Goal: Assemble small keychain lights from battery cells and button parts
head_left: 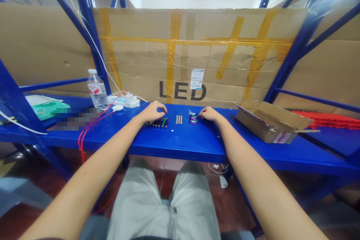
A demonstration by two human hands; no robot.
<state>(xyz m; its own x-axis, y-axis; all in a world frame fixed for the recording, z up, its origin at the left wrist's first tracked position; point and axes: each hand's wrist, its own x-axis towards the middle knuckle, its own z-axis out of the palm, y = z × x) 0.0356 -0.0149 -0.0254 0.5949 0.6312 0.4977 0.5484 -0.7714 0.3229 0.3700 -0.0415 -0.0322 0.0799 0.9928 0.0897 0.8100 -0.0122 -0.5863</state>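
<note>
My left hand hovers over or rests at a row of small metallic tubes, dark, green and purple. Its fingers are curved, with a gap between thumb and forefinger and nothing visible between them. In the middle of the blue table, small silver round pieces lie in neat rows. Beside them is a cluster of coloured metal clips, which look like small carabiners. My right hand is just right of these clips, fingers curled together and fingertips low; whatever they may hold is hidden.
An open cardboard box stands on the right, red material beyond it. On the left are a water bottle, a white power strip with cables and a green packet. A large cardboard sheet backs the table between blue posts.
</note>
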